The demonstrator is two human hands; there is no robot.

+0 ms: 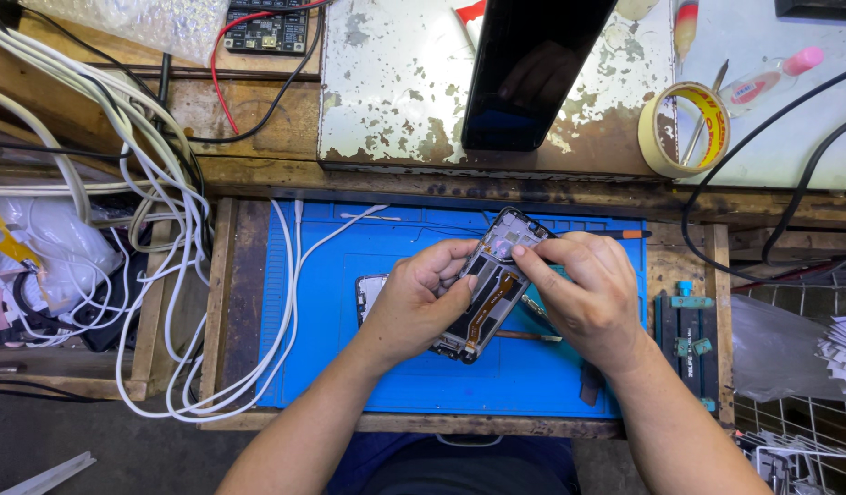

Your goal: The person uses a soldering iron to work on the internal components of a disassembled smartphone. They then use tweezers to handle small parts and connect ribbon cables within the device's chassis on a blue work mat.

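An opened smartphone (490, 291) with its back off, showing a frame, a black inside and an orange flex strip, is held tilted above a blue work mat (340, 367). My left hand (418, 298) grips its left side, thumb on the inner parts. My right hand (588, 293) holds the right edge, with the index finger pressing near the top of the frame. Under the left hand, a grey phone part (368, 291) lies flat on the mat.
A dark tablet-like slab (528, 69) leans on a worn white board behind the mat. A roll of tape (687, 128), small bottle (769, 81), white cables (180, 275) at left, a blue clamp jig (687, 344) at right, and thin tools by the mat.
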